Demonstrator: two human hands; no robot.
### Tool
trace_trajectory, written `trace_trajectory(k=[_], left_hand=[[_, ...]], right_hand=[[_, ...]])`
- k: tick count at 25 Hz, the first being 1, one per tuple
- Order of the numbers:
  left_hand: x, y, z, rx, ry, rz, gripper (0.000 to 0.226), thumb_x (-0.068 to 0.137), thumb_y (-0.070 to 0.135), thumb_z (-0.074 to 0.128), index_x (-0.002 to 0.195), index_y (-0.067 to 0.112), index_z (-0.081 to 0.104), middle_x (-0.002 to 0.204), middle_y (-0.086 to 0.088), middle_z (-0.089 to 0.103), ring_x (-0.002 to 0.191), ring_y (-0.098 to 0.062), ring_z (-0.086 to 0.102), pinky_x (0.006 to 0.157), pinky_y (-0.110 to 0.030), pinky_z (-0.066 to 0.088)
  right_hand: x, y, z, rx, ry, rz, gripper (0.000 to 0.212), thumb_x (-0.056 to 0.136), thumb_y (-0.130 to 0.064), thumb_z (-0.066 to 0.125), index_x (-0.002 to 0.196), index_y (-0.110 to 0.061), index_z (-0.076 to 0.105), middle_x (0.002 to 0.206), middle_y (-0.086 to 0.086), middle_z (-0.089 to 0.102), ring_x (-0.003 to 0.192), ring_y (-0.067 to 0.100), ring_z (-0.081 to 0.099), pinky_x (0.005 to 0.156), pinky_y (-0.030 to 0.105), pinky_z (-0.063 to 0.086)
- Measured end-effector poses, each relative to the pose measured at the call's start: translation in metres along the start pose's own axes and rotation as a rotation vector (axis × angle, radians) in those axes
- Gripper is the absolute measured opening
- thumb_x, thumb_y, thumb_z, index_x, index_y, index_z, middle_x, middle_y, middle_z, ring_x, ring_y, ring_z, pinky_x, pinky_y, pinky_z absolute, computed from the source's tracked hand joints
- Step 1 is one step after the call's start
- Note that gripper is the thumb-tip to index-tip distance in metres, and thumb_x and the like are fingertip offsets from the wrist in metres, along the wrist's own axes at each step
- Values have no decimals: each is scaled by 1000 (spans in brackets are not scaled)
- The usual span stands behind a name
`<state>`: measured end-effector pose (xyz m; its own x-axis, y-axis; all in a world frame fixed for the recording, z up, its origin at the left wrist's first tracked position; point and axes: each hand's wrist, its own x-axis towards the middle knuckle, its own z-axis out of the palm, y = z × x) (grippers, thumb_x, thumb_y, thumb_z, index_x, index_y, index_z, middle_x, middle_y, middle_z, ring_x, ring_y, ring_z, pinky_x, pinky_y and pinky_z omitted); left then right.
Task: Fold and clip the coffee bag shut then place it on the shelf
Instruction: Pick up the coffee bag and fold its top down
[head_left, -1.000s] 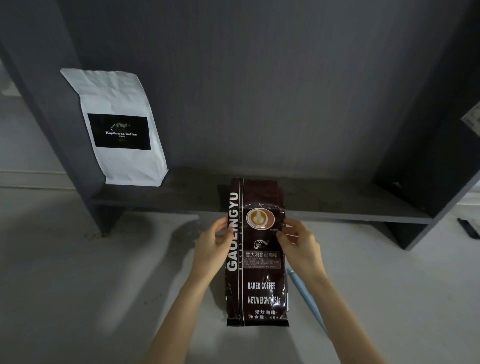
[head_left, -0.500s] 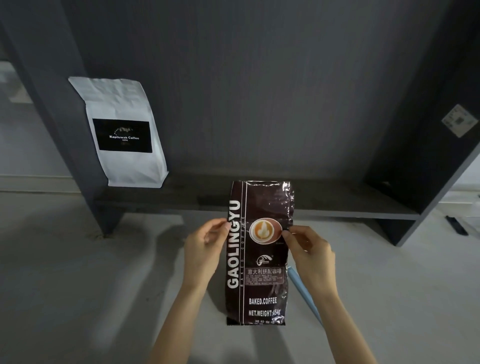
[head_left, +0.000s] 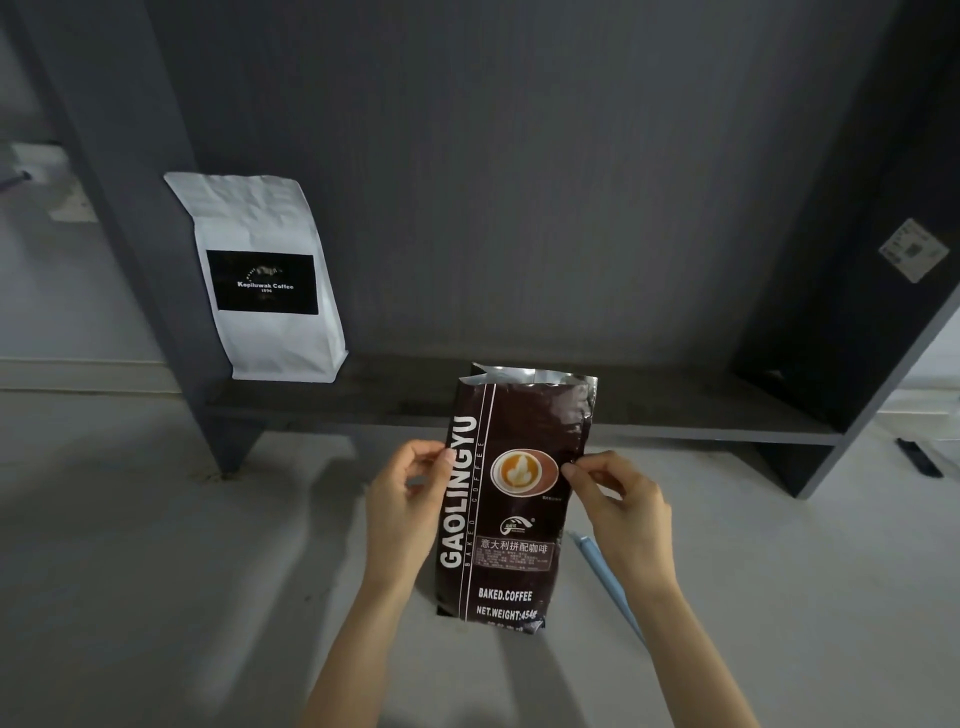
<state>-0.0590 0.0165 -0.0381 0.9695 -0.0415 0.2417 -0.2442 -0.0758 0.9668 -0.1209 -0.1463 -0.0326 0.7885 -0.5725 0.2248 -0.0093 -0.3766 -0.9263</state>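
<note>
A dark brown coffee bag (head_left: 514, 499) marked GAOLINGYU stands upright on the grey floor, its silver-lined top open and unfolded. My left hand (head_left: 410, 499) pinches its left edge at mid-height. My right hand (head_left: 618, 504) pinches the right edge at the same height. A long light-blue clip (head_left: 608, 582) lies on the floor to the right of the bag, partly hidden by my right forearm. The dark grey shelf (head_left: 649, 410) runs low just behind the bag.
A white coffee bag (head_left: 265, 275) with a black label stands at the shelf's left end against the side panel. The shelf's right side panel (head_left: 852, 322) carries a sticker. A small black object (head_left: 919, 457) lies on the floor at far right.
The bag's top has straightened up and now shows its open silver mouth. Both hands stay at the bag's sides. The view has tilted upward slightly.
</note>
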Motion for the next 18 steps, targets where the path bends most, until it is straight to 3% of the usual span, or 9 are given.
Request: trace_trajectory(k=[4, 9, 11, 15, 18], left_hand=[[1, -2, 2, -39, -41, -19, 17, 84, 16, 58, 74, 29, 57, 84, 8, 67, 70, 11, 61, 62, -2, 45], [0, 2, 6, -82, -75, -19, 14, 85, 11, 56, 77, 22, 56, 82, 6, 66, 69, 13, 61, 63, -2, 45], [-1, 2, 5, -72, -80, -18, 16, 85, 11, 56, 77, 25, 56, 82, 6, 65, 69, 13, 61, 63, -2, 45], [2, 1, 5, -98, -90, -11, 15, 84, 10, 57, 92, 23, 54, 90, 8, 64, 74, 14, 60, 67, -1, 45], [2, 1, 4, -94, -128, 0, 19, 85, 11, 56, 99, 23, 56, 90, 12, 65, 75, 14, 60, 67, -2, 45]], right_hand=[[0, 3, -4, 22, -18, 26, 6, 79, -15, 66, 73, -17, 66, 69, -9, 66, 63, -4, 61, 56, 2, 44], [-1, 6, -6, 83, 20, 77, 5, 76, -15, 68, 73, -18, 66, 70, -6, 68, 73, 14, 65, 68, 26, 50], [1, 4, -6, 137, 23, 125, 10, 74, -14, 70, 76, -18, 60, 68, -3, 69, 71, 21, 65, 65, 31, 48], [0, 5, -8, 159, -33, 117, 17, 78, -12, 66, 93, -14, 58, 72, 0, 70, 75, 20, 65, 63, 28, 48], [-1, 4, -10, 221, -102, 93, 15, 82, -7, 60, 93, -17, 60, 73, -1, 69, 69, 4, 66, 61, 18, 50]])
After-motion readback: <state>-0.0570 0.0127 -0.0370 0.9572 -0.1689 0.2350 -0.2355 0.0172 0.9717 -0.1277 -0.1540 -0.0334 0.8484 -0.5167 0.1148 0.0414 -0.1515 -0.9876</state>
